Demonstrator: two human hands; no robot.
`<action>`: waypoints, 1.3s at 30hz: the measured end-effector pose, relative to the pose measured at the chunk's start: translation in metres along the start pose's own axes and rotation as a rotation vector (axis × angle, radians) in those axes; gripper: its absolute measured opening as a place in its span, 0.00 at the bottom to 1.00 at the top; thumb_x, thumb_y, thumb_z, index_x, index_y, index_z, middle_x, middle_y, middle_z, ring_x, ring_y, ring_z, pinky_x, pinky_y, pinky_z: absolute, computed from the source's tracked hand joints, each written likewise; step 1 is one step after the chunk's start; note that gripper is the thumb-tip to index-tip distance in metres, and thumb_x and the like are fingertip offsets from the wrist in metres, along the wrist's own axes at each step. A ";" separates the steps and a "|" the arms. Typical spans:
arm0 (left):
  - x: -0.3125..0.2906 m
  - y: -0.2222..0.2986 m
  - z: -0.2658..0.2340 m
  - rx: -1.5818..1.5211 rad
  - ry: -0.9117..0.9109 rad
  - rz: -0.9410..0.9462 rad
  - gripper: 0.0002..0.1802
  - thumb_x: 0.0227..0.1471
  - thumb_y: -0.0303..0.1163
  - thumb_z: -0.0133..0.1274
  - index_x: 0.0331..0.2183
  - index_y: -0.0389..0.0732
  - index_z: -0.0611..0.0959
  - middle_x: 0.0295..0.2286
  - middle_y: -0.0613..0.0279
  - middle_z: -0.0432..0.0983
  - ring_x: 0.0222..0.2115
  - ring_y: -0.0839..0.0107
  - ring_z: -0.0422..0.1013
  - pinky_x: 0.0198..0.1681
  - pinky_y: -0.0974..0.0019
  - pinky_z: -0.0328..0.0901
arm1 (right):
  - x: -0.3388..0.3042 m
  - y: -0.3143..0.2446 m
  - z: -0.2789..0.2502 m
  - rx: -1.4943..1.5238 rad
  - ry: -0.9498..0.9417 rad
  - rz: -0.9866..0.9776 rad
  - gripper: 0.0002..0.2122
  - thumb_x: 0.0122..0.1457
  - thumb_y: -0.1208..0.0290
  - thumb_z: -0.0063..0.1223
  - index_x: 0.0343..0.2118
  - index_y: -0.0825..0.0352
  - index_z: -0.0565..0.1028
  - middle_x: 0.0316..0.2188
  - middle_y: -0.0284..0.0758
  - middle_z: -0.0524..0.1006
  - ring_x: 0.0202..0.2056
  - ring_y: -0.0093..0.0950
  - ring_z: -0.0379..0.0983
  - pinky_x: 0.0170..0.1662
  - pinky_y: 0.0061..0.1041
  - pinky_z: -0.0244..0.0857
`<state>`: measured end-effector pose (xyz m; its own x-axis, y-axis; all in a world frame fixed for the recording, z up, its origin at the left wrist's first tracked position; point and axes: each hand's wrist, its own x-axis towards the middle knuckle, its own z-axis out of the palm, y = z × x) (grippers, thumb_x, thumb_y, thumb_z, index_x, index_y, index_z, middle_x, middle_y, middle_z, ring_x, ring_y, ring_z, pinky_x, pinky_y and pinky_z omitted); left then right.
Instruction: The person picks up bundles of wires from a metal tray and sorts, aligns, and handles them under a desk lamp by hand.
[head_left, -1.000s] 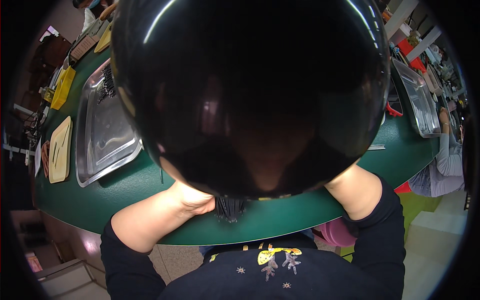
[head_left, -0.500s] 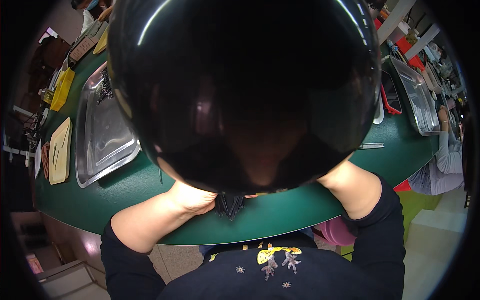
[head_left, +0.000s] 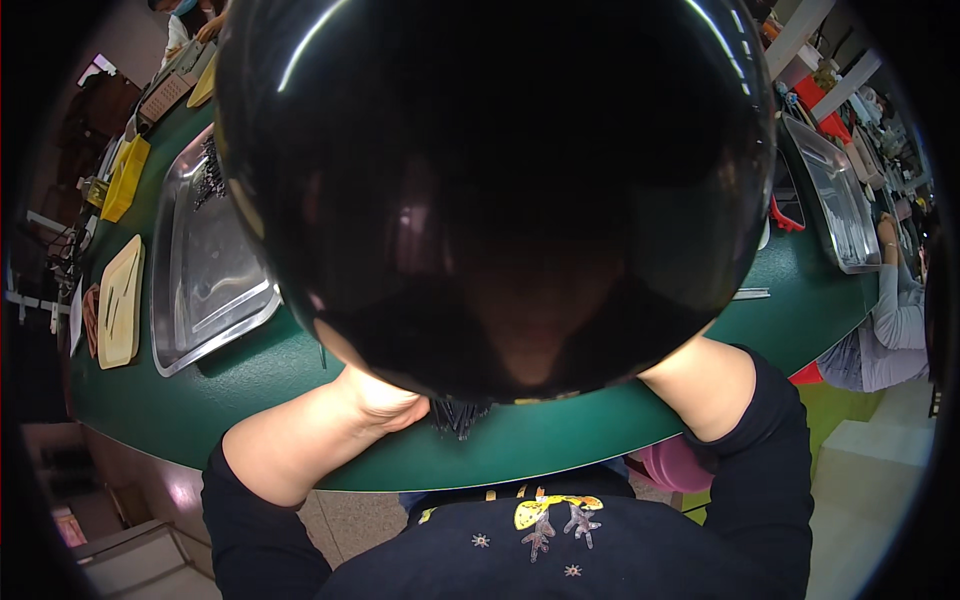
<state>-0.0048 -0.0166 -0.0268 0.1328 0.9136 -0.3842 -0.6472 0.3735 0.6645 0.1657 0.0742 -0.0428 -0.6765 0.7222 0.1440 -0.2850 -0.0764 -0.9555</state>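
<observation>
A large glossy black round thing [head_left: 500,200] covers the middle of my view and hides most of the work. At its lower edge my left hand [head_left: 388,405] shows from the wrist to the curled outer fingers. It is closed on a bundle of thin black strips [head_left: 458,420], whose loose ends poke out toward me over the green table [head_left: 540,445]. My right forearm [head_left: 705,385] reaches in from the right. Its hand is behind the round thing, so I cannot see its fingers or anything in them.
On the left stands a metal tray [head_left: 215,270] with a dark heap [head_left: 210,175] in it. Beyond lie a cream tray [head_left: 117,325] and a yellow bin [head_left: 125,180]. Rightward are a thin silver tool [head_left: 752,294], a red-rimmed tray [head_left: 788,218], another metal tray [head_left: 828,165] and a co-worker's arm [head_left: 887,275].
The round thing's edge has shifted slightly right and down in view. It now covers the right fingertip seen before. Less of the black bundle shows; my left hand has barely moved.
</observation>
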 end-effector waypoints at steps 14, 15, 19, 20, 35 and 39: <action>0.002 -0.002 0.001 0.112 -0.088 -0.009 0.13 0.43 0.19 0.54 0.35 0.32 0.74 0.23 0.55 0.75 0.22 0.67 0.74 0.28 0.66 0.70 | -0.007 -0.038 0.008 0.150 0.066 0.215 0.11 0.59 0.65 0.47 0.25 0.67 0.74 0.16 0.26 0.70 0.16 0.11 0.59 0.20 0.13 0.53; 0.002 -0.001 0.003 0.112 -0.052 0.004 0.13 0.43 0.18 0.53 0.35 0.32 0.74 0.23 0.55 0.75 0.21 0.67 0.74 0.28 0.66 0.70 | -0.007 -0.039 0.008 0.181 0.121 0.253 0.13 0.60 0.63 0.46 0.25 0.67 0.74 0.15 0.25 0.69 0.15 0.10 0.57 0.18 0.13 0.50; -0.003 0.010 0.014 0.217 -0.046 -0.042 0.11 0.43 0.18 0.53 0.34 0.33 0.75 0.23 0.54 0.75 0.20 0.66 0.73 0.27 0.66 0.70 | -0.001 -0.012 0.000 0.151 0.076 0.076 0.14 0.61 0.62 0.43 0.28 0.68 0.75 0.16 0.27 0.70 0.15 0.11 0.59 0.19 0.12 0.51; -0.002 0.010 0.015 0.202 -0.059 -0.058 0.11 0.43 0.18 0.53 0.34 0.34 0.74 0.23 0.54 0.75 0.21 0.66 0.73 0.27 0.65 0.70 | -0.005 -0.023 0.000 0.117 0.062 0.079 0.14 0.61 0.62 0.42 0.30 0.69 0.75 0.17 0.28 0.70 0.15 0.12 0.60 0.18 0.12 0.51; -0.001 0.009 0.013 0.178 -0.097 -0.031 0.16 0.45 0.20 0.53 0.39 0.32 0.72 0.25 0.53 0.75 0.24 0.66 0.75 0.31 0.64 0.73 | -0.006 -0.042 0.004 0.263 -0.134 0.209 0.11 0.58 0.65 0.49 0.29 0.69 0.74 0.17 0.26 0.69 0.15 0.11 0.57 0.16 0.13 0.49; -0.003 0.009 0.020 0.160 -0.072 0.008 0.16 0.46 0.20 0.53 0.40 0.32 0.72 0.27 0.53 0.75 0.26 0.66 0.75 0.31 0.64 0.73 | -0.006 -0.037 0.001 0.321 -0.220 0.115 0.08 0.58 0.68 0.50 0.28 0.68 0.74 0.17 0.26 0.69 0.16 0.11 0.58 0.18 0.13 0.51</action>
<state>0.0037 -0.0125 -0.0067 0.1851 0.9237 -0.3355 -0.5219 0.3817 0.7629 0.1797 0.0716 -0.0084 -0.8355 0.5348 0.1263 -0.3735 -0.3840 -0.8444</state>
